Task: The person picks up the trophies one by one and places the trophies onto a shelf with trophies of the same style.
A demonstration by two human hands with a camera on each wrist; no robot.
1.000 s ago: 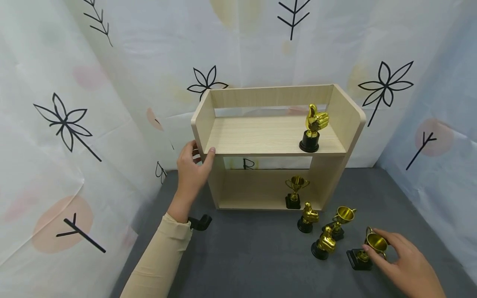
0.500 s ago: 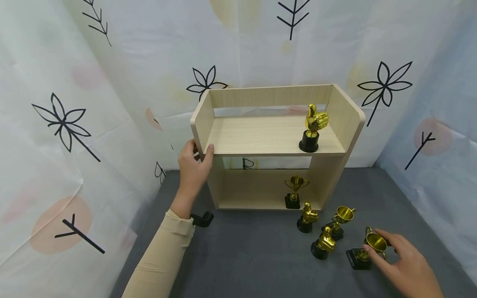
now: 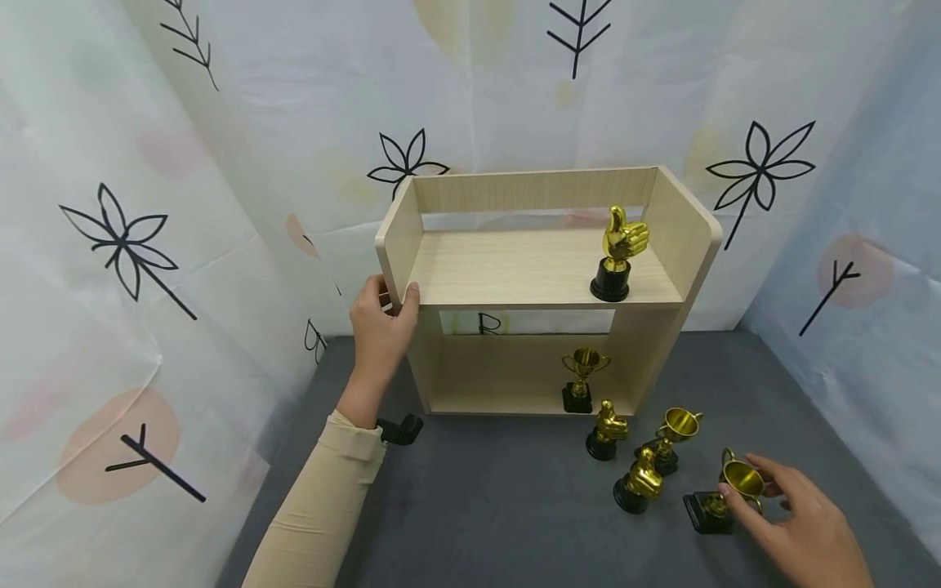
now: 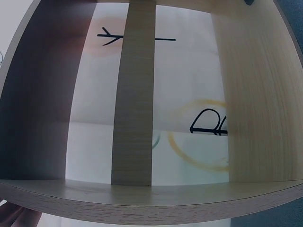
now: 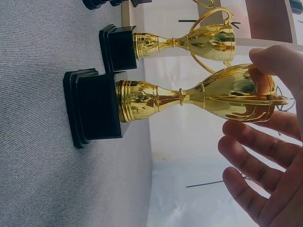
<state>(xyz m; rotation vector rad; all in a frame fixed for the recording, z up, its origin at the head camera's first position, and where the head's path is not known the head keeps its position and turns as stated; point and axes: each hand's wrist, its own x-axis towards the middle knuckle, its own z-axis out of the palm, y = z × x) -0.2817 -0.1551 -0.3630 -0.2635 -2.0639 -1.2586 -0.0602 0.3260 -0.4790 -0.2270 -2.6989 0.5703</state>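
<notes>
My left hand (image 3: pixel 381 347) grips the left side of a two-tier wooden shelf (image 3: pixel 507 305), its thumb on the front edge and its fingers round the outer side. At the lower right, my right hand (image 3: pixel 809 514) holds a gold trophy cup (image 5: pixel 232 92) by its bowl, thumb on one side and fingers on the other. The cup's square black base (image 3: pixel 707 513) stands upright on the grey table. Just beyond it is a second gold trophy cup (image 3: pixel 678 426). Two small gold thumbs-up trophies (image 3: pixel 644 476) stand left of the cups.
On the shelf's upper tier, toward the right, stands a larger thumbs-up trophy (image 3: pixel 622 245). The lower tier bears a two-handled trophy cup (image 3: pixel 584 367) near its right wall. Patterned white cloth (image 3: pixel 507 106) hangs behind and on both sides of the grey table (image 3: pixel 485 506).
The left hand's thumb shifts very slightly on the shelf edge. The right hand stays at the trophy cup with little movement, and the trophies keep their places.
</notes>
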